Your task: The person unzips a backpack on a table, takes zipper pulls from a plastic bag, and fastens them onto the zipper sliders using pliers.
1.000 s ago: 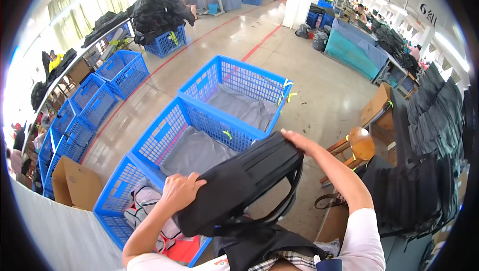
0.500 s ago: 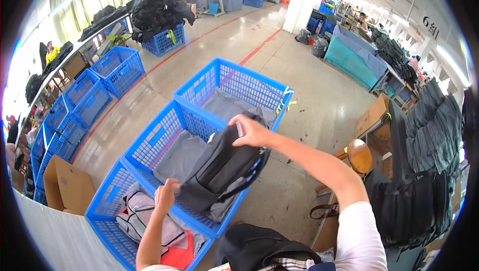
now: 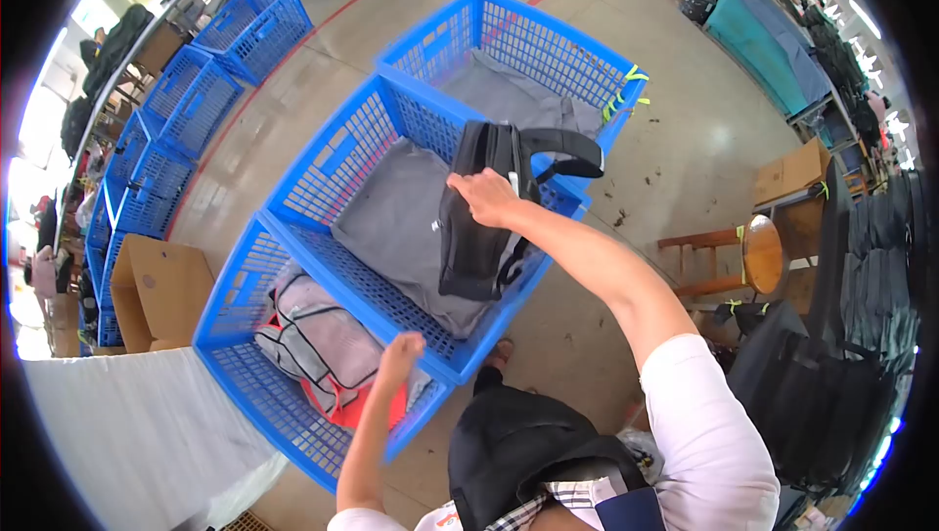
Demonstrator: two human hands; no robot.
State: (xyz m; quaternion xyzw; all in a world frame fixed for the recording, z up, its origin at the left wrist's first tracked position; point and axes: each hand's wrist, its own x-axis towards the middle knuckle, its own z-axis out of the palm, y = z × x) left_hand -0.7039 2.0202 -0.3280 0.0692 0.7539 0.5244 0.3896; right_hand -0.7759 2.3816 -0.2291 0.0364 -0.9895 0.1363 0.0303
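Observation:
A black backpack (image 3: 474, 238) stands in the right part of the middle blue crate (image 3: 333, 154), beside grey cloth (image 3: 391, 208) lying on the crate's bottom. My right hand (image 3: 484, 197) grips the upper part of the backpack, and a strap loops out to the right over the crate's edge. My left hand (image 3: 401, 355), slightly blurred, hangs over the near crate (image 3: 235, 375) with its fingers curled together; whether anything is in them is too small to tell. Pinkish-grey pieces (image 3: 328, 335) and red cloth (image 3: 377, 406) lie in that near crate.
Another blue crate (image 3: 430, 42) with grey cloth adjoins at the far side. A wooden stool (image 3: 763, 254) and stacked black bags (image 3: 802, 394) are at the right. On the left are an open cardboard box (image 3: 166, 287), a white-covered surface (image 3: 137, 433) and more blue crates (image 3: 191, 101).
The backpack has gone from both hands in the air down into the middle crate. My left hand has come off it and moved nearer to me. The view has tilted downward.

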